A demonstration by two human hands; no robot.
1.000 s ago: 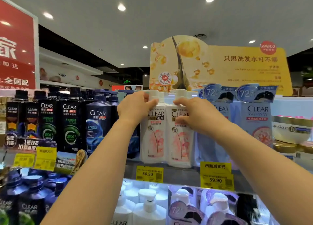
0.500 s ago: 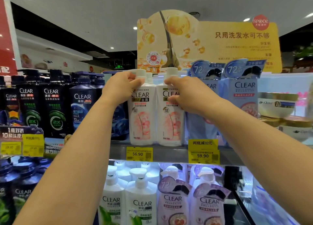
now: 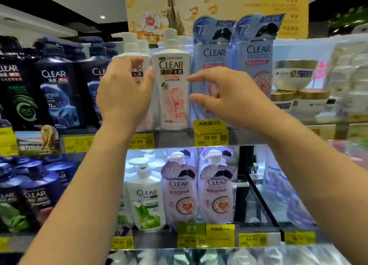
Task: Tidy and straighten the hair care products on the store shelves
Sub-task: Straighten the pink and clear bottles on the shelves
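Both hands [image 3: 123, 93] released, white CLEAR bottles [image 3: 173, 81] upright on shelf [image 3: 175, 138]

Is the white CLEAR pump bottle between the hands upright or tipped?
Upright. The white CLEAR pump bottle stands on the shelf edge with its label square to the camera and its pump straight above; neither hand grips it.

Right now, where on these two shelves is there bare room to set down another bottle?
Lower shelf: the glass-walled bay right of the lilac CLEAR pump bottles looks bare at the front. Upper shelf: crowded, the white pink-flowered CLEAR bottle packed between its half-hidden twin and pale blue CLEAR packs; both open hands hover there.
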